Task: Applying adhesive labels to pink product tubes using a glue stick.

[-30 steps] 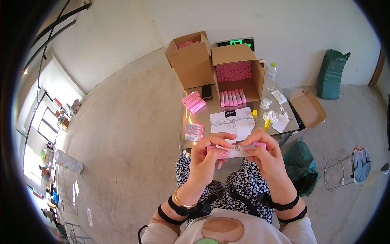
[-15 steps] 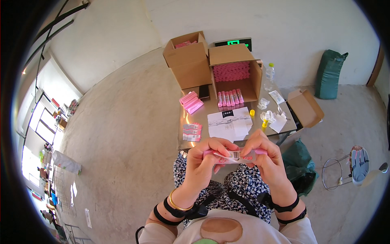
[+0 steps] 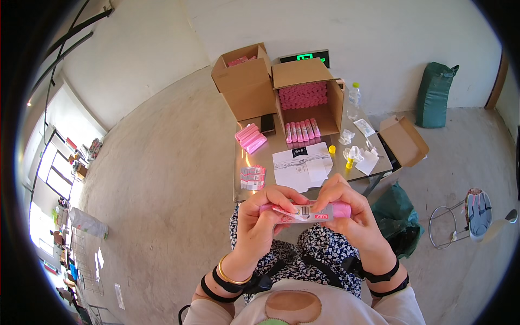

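Note:
Low in front of me, at the table's near edge, I hold a pink tube (image 3: 340, 210) crosswise between both hands. A printed pink-and-grey label (image 3: 311, 215) lies along its side, with a pale edge lifted near my left fingers. My left hand (image 3: 261, 218) is closed round the left end, its thumb and fingers on the label. My right hand (image 3: 355, 216) grips the right part, fingertips pressing on the label. Just beyond lies a white printed sheet (image 3: 290, 174); more flat labels (image 3: 253, 177) sit to its left.
On the metal table (image 3: 246, 196) stand an open carton (image 3: 337, 111) of pink tubes and a second carton (image 3: 246, 95). Several pink tubes (image 3: 302, 130) line up in front; others (image 3: 251, 138) lie left. A yellow glue stick (image 3: 350, 162), its cap (image 3: 332, 149) and a bottle (image 3: 353, 100) are right.
The tube has turned in my hands, so more of the label and the pink right end show. My right fingers have shifted along the label. The view has shifted slightly.

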Available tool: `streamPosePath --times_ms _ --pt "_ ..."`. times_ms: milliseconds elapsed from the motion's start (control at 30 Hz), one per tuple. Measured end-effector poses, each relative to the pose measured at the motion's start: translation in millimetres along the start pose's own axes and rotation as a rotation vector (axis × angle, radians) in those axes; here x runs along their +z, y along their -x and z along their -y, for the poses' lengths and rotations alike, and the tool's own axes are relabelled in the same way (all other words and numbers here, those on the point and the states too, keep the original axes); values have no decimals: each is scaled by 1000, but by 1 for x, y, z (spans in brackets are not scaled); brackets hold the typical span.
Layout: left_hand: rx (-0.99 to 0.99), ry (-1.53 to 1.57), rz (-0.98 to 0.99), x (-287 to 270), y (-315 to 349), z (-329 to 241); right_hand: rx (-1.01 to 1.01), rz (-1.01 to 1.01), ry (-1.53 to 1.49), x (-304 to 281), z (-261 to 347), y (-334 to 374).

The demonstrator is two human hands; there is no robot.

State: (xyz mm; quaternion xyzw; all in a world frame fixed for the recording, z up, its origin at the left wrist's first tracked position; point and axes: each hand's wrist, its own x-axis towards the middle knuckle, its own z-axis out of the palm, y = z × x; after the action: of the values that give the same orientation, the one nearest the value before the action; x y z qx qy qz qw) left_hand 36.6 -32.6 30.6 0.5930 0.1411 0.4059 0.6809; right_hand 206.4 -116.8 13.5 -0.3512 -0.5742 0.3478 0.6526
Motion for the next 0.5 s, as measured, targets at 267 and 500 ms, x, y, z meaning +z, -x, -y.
streamPosePath --times_ms 267,500 --pt "-13 -29 27 -1 1 -4 18 -6 -21 2 5 0" --pt "-4 -61 69 -2 2 -6 24 -1 -21 2 5 1"
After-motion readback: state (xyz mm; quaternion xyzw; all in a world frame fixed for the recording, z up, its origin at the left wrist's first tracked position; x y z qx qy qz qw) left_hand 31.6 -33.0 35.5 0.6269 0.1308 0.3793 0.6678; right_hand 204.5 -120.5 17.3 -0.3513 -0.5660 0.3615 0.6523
